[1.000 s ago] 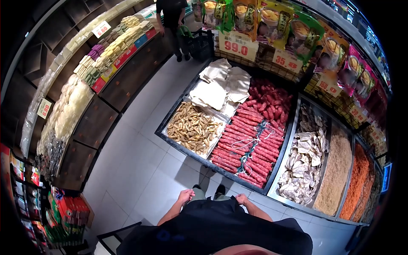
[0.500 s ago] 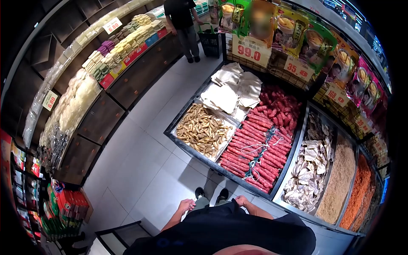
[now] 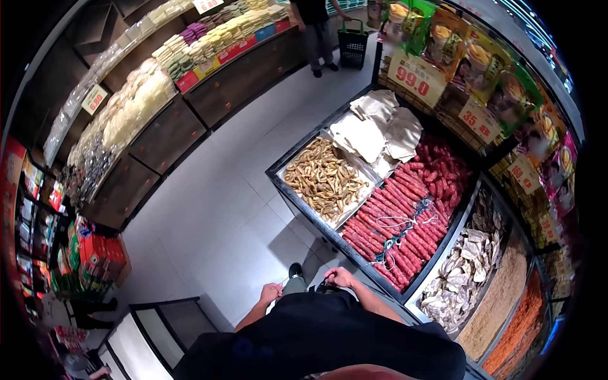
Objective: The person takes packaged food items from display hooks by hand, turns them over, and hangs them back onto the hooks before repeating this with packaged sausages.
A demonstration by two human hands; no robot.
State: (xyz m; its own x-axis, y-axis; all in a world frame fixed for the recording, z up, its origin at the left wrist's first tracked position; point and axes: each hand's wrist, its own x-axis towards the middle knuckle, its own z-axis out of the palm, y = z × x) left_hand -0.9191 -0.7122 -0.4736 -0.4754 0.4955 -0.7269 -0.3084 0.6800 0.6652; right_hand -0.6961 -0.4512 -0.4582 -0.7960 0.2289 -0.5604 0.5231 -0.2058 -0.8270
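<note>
My left hand (image 3: 271,292) is at the lower middle, over the floor, its fingers curled together; what is between them is too small to name. To its right, my right hand (image 3: 339,277) is closed in front of my dark clothing, on something dark that I cannot make out. Beyond my right hand stands a black-edged bin with red sausages (image 3: 405,218) tied with string, small brown dried goods (image 3: 324,177) and flat white dried pieces (image 3: 367,134). Neither hand touches the bin.
Another person (image 3: 315,31) stands at the top with a dark basket (image 3: 352,47). Shelves of packed goods (image 3: 126,114) line the left. Bins of dried flakes (image 3: 459,272) and hanging packets (image 3: 478,63) are on the right. A framed stand (image 3: 152,326) is lower left.
The view has turned, shifting the bins and the other person rightward. My right hand has moved inward, nearer my left hand. One shoe is now partly hidden behind my right hand.
</note>
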